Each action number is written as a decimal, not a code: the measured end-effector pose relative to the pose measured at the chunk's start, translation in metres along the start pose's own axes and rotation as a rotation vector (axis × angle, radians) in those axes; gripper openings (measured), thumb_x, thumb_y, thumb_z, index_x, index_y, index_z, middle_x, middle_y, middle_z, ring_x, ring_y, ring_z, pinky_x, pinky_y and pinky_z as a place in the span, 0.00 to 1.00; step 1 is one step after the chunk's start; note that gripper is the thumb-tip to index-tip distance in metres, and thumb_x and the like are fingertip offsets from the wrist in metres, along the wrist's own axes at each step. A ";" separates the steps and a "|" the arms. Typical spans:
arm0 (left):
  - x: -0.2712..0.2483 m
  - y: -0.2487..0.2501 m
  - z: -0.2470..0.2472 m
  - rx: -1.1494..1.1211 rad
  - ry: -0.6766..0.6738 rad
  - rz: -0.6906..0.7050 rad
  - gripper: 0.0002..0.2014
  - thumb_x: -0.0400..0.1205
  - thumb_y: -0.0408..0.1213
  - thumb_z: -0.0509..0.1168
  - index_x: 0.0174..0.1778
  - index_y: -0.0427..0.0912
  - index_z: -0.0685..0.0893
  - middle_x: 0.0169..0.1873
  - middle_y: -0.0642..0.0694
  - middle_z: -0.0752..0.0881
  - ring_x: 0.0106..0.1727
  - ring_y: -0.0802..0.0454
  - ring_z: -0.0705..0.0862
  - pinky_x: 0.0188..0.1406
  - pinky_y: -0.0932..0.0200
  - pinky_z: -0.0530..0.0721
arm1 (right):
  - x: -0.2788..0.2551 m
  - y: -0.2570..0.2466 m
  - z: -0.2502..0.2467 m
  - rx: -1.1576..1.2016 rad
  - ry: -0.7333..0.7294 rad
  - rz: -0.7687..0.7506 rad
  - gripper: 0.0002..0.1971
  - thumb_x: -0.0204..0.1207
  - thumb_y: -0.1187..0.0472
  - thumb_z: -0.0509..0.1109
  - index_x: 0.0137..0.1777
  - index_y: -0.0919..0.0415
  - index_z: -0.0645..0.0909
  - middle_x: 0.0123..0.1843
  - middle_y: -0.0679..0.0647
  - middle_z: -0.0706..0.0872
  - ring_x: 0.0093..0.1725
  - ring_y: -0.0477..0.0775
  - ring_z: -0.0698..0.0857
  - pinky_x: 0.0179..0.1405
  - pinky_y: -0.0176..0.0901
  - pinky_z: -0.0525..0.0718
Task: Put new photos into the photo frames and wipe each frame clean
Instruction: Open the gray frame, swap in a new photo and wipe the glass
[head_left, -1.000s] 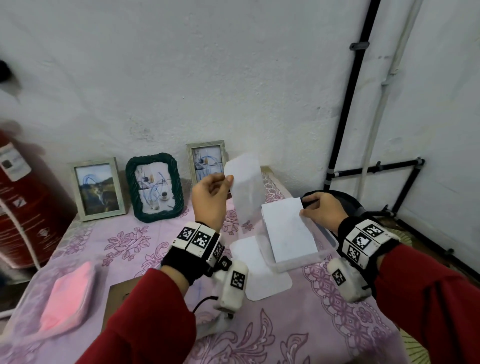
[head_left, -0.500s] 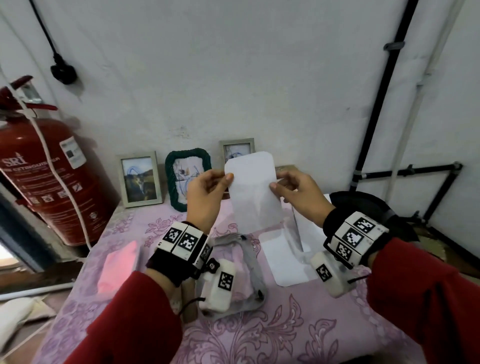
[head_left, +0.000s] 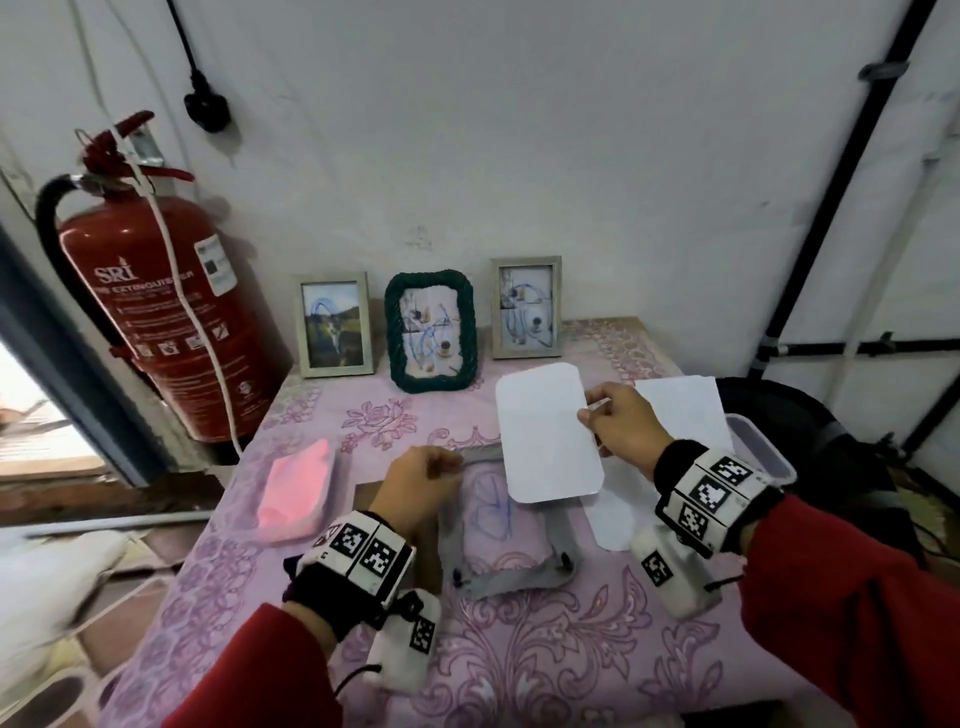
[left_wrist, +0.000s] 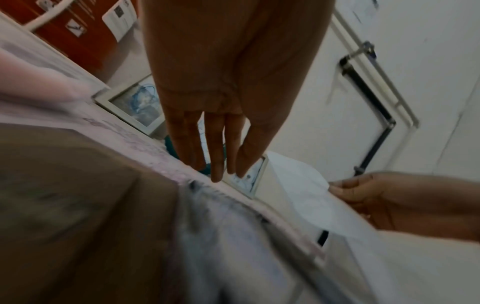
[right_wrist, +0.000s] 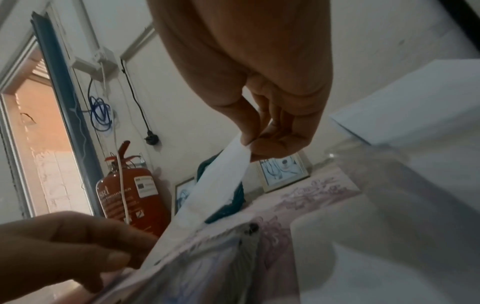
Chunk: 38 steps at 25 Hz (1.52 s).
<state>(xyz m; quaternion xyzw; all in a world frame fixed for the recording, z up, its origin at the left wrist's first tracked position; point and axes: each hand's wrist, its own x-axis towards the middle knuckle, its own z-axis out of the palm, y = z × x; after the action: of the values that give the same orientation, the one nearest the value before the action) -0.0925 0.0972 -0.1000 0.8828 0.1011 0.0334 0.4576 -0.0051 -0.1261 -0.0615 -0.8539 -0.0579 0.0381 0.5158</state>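
Note:
My right hand (head_left: 597, 415) pinches the right edge of a white photo sheet (head_left: 545, 436), blank back towards me, and holds it tilted above a grey frame (head_left: 519, 579) lying flat on the table. Blue scribbles show on that frame's glass. My left hand (head_left: 441, 467) is low at the frame's top left corner; in the left wrist view its fingers (left_wrist: 218, 164) are straight and hold nothing. A brown backing board (head_left: 369, 501) lies under the left wrist. The right wrist view shows thumb and fingers (right_wrist: 249, 148) pinched on the photo sheet (right_wrist: 221, 185).
Two grey frames (head_left: 335, 325) (head_left: 525, 307) and a green rope frame (head_left: 431, 332) stand along the wall. A pink cloth (head_left: 296, 488) lies at the left. A clear box (head_left: 748, 441) of white sheets sits at the right, a loose sheet (head_left: 613, 514) beside it. A fire extinguisher (head_left: 166, 312) stands left of the table (head_left: 467, 649).
My left hand let go of the photo sheet and dropped to the flat frame. My right hand took the sheet's edge and lowered it over that frame.

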 end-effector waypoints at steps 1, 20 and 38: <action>-0.004 -0.007 0.003 0.101 -0.027 0.003 0.15 0.78 0.28 0.67 0.60 0.34 0.84 0.57 0.40 0.87 0.59 0.48 0.84 0.57 0.68 0.76 | 0.000 0.004 0.002 -0.047 0.003 0.008 0.07 0.79 0.69 0.63 0.55 0.69 0.77 0.42 0.60 0.80 0.42 0.57 0.78 0.35 0.43 0.77; -0.024 -0.016 0.021 0.605 -0.158 0.125 0.28 0.73 0.60 0.68 0.59 0.41 0.82 0.72 0.50 0.75 0.72 0.52 0.71 0.60 0.49 0.58 | 0.016 0.027 -0.022 -0.023 0.116 0.063 0.11 0.78 0.69 0.62 0.58 0.69 0.78 0.46 0.59 0.81 0.48 0.55 0.78 0.40 0.42 0.73; -0.043 -0.003 0.023 0.616 -0.261 0.200 0.32 0.76 0.63 0.62 0.74 0.53 0.71 0.75 0.49 0.68 0.75 0.49 0.67 0.68 0.46 0.58 | 0.011 0.028 -0.027 0.031 0.102 0.110 0.11 0.79 0.69 0.62 0.59 0.70 0.78 0.46 0.62 0.80 0.40 0.59 0.78 0.28 0.43 0.76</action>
<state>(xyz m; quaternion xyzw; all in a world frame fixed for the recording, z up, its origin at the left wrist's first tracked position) -0.1314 0.0716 -0.1145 0.9818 -0.0399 -0.0670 0.1732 0.0105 -0.1612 -0.0743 -0.8487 0.0160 0.0237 0.5282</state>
